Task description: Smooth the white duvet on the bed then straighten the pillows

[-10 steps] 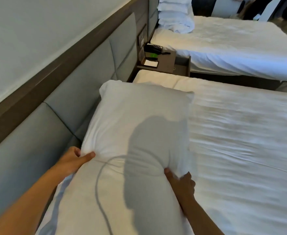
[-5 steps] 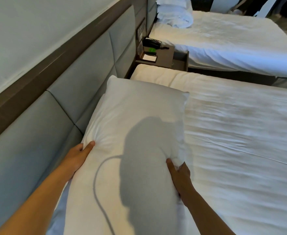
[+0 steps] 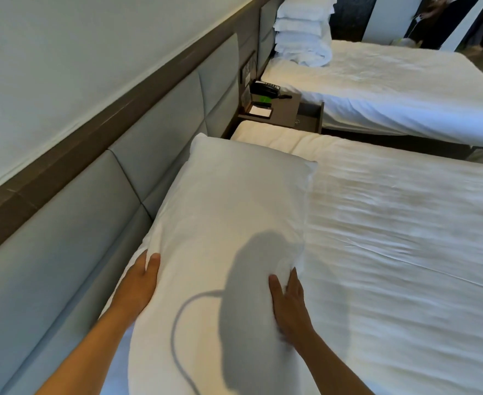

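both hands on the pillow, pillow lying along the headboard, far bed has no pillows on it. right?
One thing is off. The far bed does have pillows: the head view shows a stack of white pillows at its headboard end. The rest holds: the left hand and right hand are both on the pillow, which lies along the headboard.

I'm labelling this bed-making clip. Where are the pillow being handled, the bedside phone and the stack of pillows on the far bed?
pillow (image 3: 234, 212): head view, middle of its top face.
phone (image 3: 266, 89): head view, its dark body.
stack of pillows (image 3: 303, 32): head view, middle of the stack's side.
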